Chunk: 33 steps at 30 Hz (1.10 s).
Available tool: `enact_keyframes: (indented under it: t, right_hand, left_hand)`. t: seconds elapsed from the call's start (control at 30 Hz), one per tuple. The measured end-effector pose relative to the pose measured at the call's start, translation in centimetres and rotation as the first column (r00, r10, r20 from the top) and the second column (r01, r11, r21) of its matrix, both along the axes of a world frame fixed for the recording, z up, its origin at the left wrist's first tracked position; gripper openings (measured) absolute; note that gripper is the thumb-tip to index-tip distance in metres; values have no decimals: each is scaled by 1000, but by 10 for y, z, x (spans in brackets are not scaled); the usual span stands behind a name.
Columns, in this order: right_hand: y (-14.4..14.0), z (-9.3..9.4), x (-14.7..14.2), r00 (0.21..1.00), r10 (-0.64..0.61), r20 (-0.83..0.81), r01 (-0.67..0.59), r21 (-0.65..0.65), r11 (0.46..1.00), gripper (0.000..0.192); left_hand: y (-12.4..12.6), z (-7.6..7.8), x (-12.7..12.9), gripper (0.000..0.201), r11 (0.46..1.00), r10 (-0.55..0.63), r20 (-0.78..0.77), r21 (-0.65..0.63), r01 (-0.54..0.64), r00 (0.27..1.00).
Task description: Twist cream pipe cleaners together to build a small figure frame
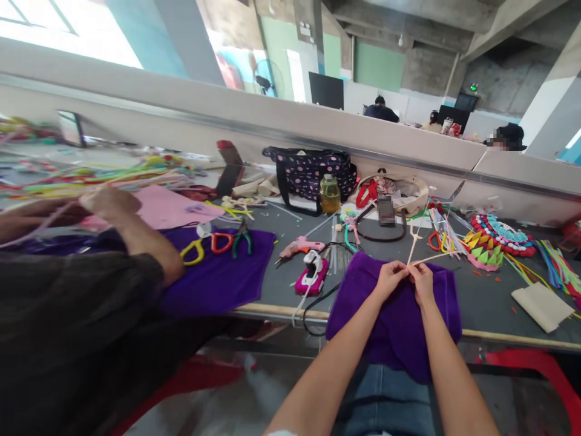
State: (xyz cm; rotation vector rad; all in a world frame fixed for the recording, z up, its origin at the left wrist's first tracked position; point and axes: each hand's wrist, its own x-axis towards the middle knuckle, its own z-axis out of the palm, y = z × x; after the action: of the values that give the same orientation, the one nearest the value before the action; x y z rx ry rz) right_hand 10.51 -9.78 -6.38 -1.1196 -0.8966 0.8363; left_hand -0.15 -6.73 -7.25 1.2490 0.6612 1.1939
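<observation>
Dark-grey flat worktable (483,312) stood cluttered. Left hand (392,278) and right hand (422,282) pinched thin cream fuzzy-looking strands (413,248); joining seemed underway, the next move calling for steady pressure.

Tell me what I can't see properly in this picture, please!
All in the head view:
How the pale strands join: covered by the left hand and right hand.
Inside the dotted bag: hidden by its sides.
The neighbour's hand: fingers blurred.
The red chair, lower right: cut off by the edge.
</observation>
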Motion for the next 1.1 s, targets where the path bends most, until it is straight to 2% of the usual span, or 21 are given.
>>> enact_keyframes:
  t: [0.37, 0.5, 0.6, 0.7, 0.87, 0.97, 1.1]
  right_hand:
    - [-75, -7, -21, 997, 68, -45, -70, -30, 997, 24]
    - [-91, 4, -26, 994, 92, -60, -95, -46, 994, 22]
    - [-97, 28, -28, 989, 138, -55, -140, -48, 989, 19]
    - [-108, 60, -30, 976, 209, -58, -211, -32, 977, 17]
    - [-143, 104, -37, 927, 291, -236, -286, 53, 957, 12]
    - [-162, 119, -40, 900, 336, -278, -325, 85, 942, 11]
    - [-178, 132, -47, 889, 372, -266, -339, 164, 926, 9]
  left_hand:
    - [-77, -1, -24, 26, 998, 54, -28, -25, -54, 998]
    - [-94, 8, -29, 24, 996, 54, -29, -64, -56, 998]
    - [-105, 29, -32, 23, 994, 67, -12, -82, -68, 998]
    - [-121, 62, -39, 24, 994, 48, 38, -101, -44, 998]
    - [-157, 113, -51, 24, 991, -59, 153, -106, 76, 986]
    - [-174, 131, -55, 23, 972, -153, 201, -144, 184, 968]
    - [-187, 145, -61, 24, 952, -224, 220, -157, 261, 949]
